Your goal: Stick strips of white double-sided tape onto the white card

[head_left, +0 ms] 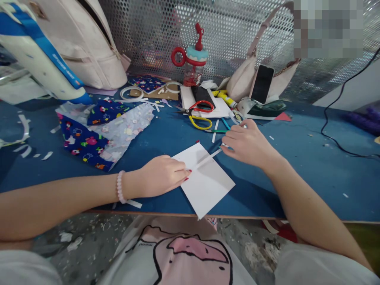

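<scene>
A square white card (212, 189) lies near the front edge of the blue table, one corner toward me. A narrow white strip (209, 157), like tape, runs slantwise across its upper part. My left hand (162, 176) rests on the card's left corner, its closed fingertips pressing the strip's lower end against the card. Beyond the card's right edge, my right hand (246, 142) pinches the other end of the strip between thumb and finger, slightly raised. The left fingers partly cover the card.
Patterned blue fabric (86, 136) lies left of the card. Scissors (198, 114) with red and yellow handles lie behind it, near tape rolls (131, 94). Farther back stand a red-handled cup (194, 65), a phone (262, 84) and bags (95, 47). A black cable (328, 111) trails at right.
</scene>
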Tool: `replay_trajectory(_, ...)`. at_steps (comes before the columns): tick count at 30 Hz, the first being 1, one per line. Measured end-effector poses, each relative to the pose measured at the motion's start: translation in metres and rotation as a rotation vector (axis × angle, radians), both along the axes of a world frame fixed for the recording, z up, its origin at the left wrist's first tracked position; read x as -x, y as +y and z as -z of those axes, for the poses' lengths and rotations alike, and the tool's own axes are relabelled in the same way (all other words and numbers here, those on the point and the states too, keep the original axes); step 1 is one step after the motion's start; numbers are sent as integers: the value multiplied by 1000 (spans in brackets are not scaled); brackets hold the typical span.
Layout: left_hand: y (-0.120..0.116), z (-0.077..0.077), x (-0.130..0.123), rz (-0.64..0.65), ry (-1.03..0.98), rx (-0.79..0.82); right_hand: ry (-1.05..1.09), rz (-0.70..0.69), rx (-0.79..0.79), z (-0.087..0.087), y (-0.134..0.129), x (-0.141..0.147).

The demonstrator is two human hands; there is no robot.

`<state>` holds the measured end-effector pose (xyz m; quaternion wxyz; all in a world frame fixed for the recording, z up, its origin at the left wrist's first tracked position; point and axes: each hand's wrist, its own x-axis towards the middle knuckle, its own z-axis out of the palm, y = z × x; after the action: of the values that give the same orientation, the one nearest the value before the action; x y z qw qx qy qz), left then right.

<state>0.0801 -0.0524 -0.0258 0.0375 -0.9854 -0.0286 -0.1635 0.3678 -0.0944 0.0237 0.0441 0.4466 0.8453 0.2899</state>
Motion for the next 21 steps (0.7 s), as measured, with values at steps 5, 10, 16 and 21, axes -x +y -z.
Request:
replay_trajectory(5, 1, -5, -1, -15, 53, 80, 11, 104, -19, 0, -4, 14)
replay_trajectory(10, 3, -6, -2, -18, 99, 138, -1, 224, 40, 3, -10, 22)
replay_trajectory(16, 4, -6, -5, -13, 132, 138, 51, 271, 143, 3, -11, 25)
replay_trajectory(21, 3, -6, -5, -20, 134, 147, -14, 327, 182, -2, -14, 29)
